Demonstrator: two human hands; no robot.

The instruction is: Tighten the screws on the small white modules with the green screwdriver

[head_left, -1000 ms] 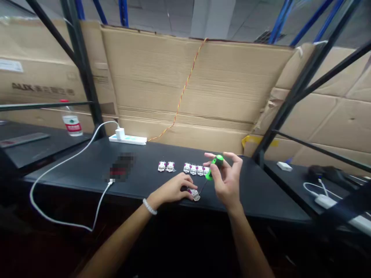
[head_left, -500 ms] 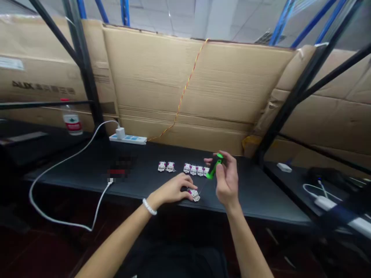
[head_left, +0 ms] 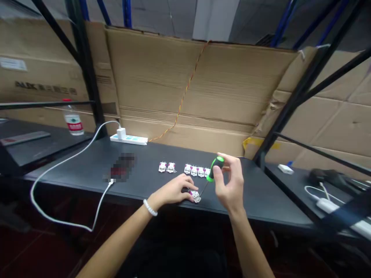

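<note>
My left hand pinches a small white part with purple sides against the front of the black tabletop. My right hand grips a black and green screwdriver by its handle. The thin shaft slants down to the left, and its tip is at or close by the white part; whether it touches I cannot tell. Behind my hands stands a row of similar white and purple parts, its right end partly hidden by the screwdriver. A pair of the same parts sits further left.
A white power strip with a plugged-in charger lies at the back left. Its white cable loops over the front edge to a blurred-out object. A water bottle stands far left. Cardboard and black rack posts enclose the table.
The screwdriver handle has turned a little in my right hand, and that hand has shifted slightly to the right. My left hand keeps its hold on the white part. The picture has darkened above.
</note>
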